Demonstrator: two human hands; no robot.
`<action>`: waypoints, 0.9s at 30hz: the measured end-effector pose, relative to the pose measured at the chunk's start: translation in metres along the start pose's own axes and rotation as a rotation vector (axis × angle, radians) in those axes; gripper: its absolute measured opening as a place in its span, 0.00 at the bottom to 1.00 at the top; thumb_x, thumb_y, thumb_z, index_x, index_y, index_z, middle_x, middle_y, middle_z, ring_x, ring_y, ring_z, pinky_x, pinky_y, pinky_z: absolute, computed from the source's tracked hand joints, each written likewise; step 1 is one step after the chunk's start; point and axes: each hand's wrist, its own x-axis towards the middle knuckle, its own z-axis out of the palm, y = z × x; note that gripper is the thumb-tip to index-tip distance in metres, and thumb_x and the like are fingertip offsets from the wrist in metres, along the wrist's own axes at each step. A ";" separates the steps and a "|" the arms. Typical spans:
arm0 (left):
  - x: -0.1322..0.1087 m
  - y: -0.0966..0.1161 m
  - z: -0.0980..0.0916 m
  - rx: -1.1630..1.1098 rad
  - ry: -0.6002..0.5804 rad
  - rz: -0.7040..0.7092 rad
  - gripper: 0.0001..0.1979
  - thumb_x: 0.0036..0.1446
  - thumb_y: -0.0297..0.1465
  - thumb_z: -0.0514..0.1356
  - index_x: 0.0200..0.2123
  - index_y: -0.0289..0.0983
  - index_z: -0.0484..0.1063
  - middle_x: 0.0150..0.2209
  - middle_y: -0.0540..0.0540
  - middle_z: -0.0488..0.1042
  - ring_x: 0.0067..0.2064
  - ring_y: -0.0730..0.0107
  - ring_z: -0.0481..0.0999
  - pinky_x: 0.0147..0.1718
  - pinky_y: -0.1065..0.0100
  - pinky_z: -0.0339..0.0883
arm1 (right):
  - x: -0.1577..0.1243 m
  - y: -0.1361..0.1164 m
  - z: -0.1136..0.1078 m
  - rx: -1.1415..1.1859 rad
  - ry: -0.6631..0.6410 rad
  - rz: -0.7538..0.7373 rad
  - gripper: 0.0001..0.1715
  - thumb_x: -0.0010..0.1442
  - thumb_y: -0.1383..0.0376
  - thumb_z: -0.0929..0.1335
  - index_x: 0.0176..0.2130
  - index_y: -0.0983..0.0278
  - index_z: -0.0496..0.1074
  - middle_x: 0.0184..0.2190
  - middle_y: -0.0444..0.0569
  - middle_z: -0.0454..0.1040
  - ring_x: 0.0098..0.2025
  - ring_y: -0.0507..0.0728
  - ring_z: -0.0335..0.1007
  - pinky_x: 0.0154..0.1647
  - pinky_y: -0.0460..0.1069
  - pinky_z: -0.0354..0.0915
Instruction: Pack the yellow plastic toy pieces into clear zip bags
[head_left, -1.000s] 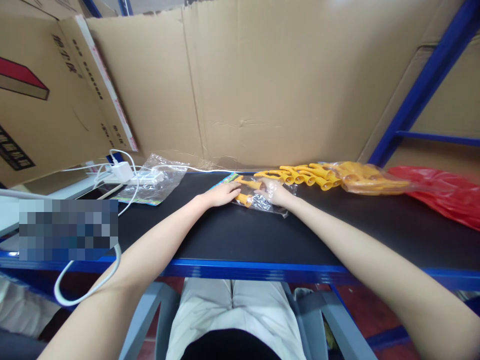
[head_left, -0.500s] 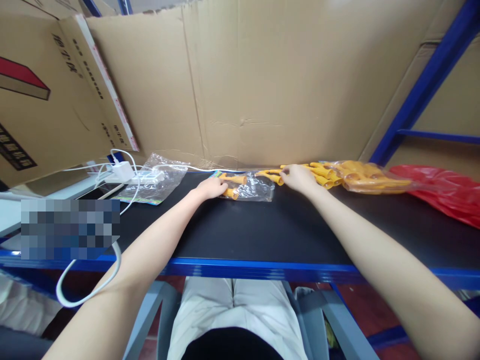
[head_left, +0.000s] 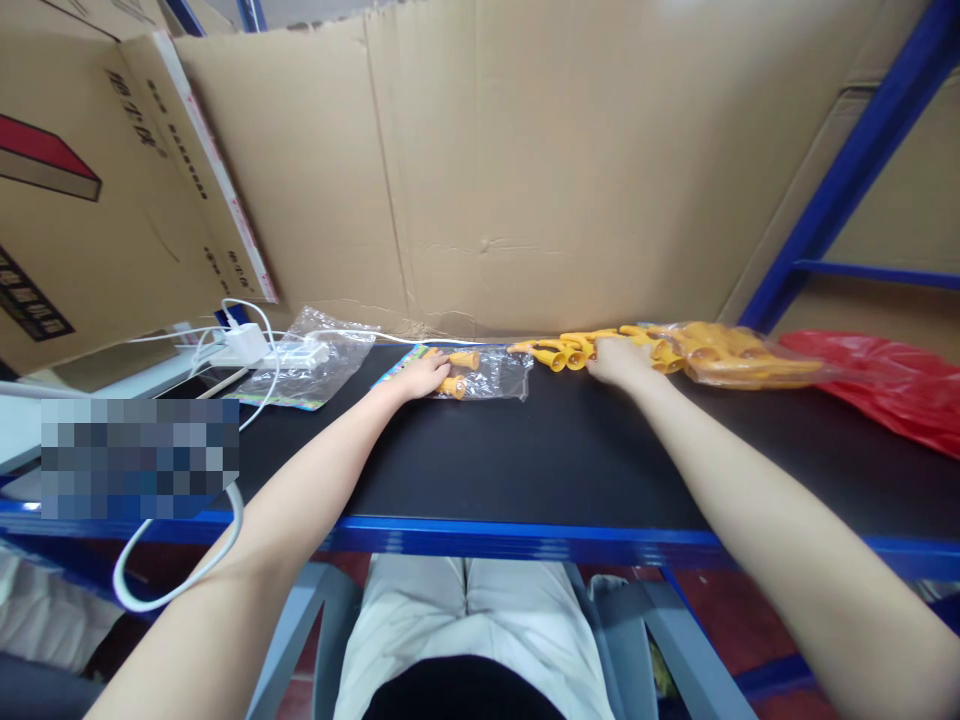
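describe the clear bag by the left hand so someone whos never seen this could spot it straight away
Find the far edge of the black tabletop, below the tall cardboard wall. Near its middle, the left hand touches the clear bag. Two yellow flared ends show at it, while the other clear bag farther left shows no yellow pieces.

I face a tall brown cardboard sheet [head_left: 562, 180], a boxy white plastic charger [head_left: 247, 343] leftward, a slanted blue metal post [head_left: 859, 165] rightward.

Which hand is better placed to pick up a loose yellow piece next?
Probably the right hand: it is at the row of loose yellow pieces, while the left hand is at the clear bag, farther from that row.
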 end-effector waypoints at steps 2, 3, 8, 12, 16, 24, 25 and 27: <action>0.000 0.000 -0.001 0.000 -0.012 -0.006 0.29 0.61 0.39 0.37 0.60 0.30 0.56 0.63 0.43 0.54 0.64 0.67 0.50 0.61 0.67 0.41 | -0.001 -0.004 0.001 0.020 0.022 -0.023 0.18 0.55 0.62 0.61 0.43 0.68 0.69 0.46 0.59 0.71 0.49 0.65 0.65 0.48 0.60 0.56; 0.000 0.000 -0.001 -0.001 -0.014 -0.004 0.29 0.61 0.39 0.37 0.60 0.30 0.55 0.63 0.42 0.53 0.64 0.67 0.50 0.61 0.67 0.41 | -0.002 -0.006 0.002 0.027 0.029 -0.034 0.19 0.56 0.62 0.61 0.44 0.68 0.68 0.45 0.59 0.72 0.48 0.65 0.65 0.48 0.60 0.55; -0.001 0.000 -0.001 0.002 -0.011 0.010 0.29 0.61 0.38 0.37 0.60 0.29 0.55 0.63 0.42 0.53 0.64 0.67 0.50 0.61 0.67 0.41 | -0.003 -0.011 0.008 0.048 0.043 -0.046 0.26 0.58 0.56 0.61 0.50 0.71 0.62 0.41 0.63 0.72 0.45 0.66 0.68 0.48 0.61 0.54; 0.000 -0.002 0.000 0.006 -0.013 0.016 0.30 0.61 0.39 0.36 0.60 0.29 0.56 0.63 0.42 0.53 0.64 0.67 0.50 0.61 0.67 0.41 | -0.001 -0.011 0.017 0.071 0.066 -0.081 0.34 0.57 0.49 0.60 0.55 0.67 0.59 0.45 0.62 0.71 0.49 0.68 0.65 0.48 0.63 0.53; 0.002 -0.003 0.001 0.005 -0.006 0.023 0.29 0.61 0.39 0.36 0.60 0.31 0.56 0.63 0.43 0.54 0.64 0.67 0.51 0.61 0.65 0.43 | 0.001 -0.011 0.023 0.054 0.070 -0.124 0.27 0.58 0.52 0.59 0.54 0.60 0.64 0.49 0.58 0.68 0.51 0.68 0.62 0.49 0.65 0.51; 0.004 -0.005 0.003 0.010 -0.001 0.023 0.29 0.61 0.39 0.36 0.59 0.31 0.57 0.62 0.43 0.55 0.63 0.67 0.51 0.61 0.67 0.43 | -0.001 -0.013 0.010 0.105 0.058 0.004 0.21 0.55 0.63 0.59 0.46 0.60 0.71 0.45 0.55 0.72 0.47 0.66 0.65 0.49 0.63 0.50; 0.004 -0.005 0.003 0.008 0.001 0.025 0.29 0.61 0.39 0.36 0.59 0.30 0.57 0.62 0.42 0.55 0.63 0.67 0.52 0.61 0.68 0.43 | -0.002 -0.012 0.007 0.115 0.084 0.017 0.21 0.55 0.63 0.59 0.47 0.60 0.71 0.45 0.56 0.72 0.47 0.66 0.66 0.49 0.63 0.50; 0.005 -0.006 0.005 0.007 0.006 0.036 0.29 0.61 0.39 0.36 0.59 0.29 0.57 0.62 0.41 0.55 0.63 0.67 0.52 0.61 0.68 0.43 | -0.002 -0.009 0.000 0.132 0.151 0.034 0.22 0.56 0.63 0.58 0.47 0.62 0.70 0.44 0.57 0.72 0.47 0.66 0.66 0.48 0.62 0.51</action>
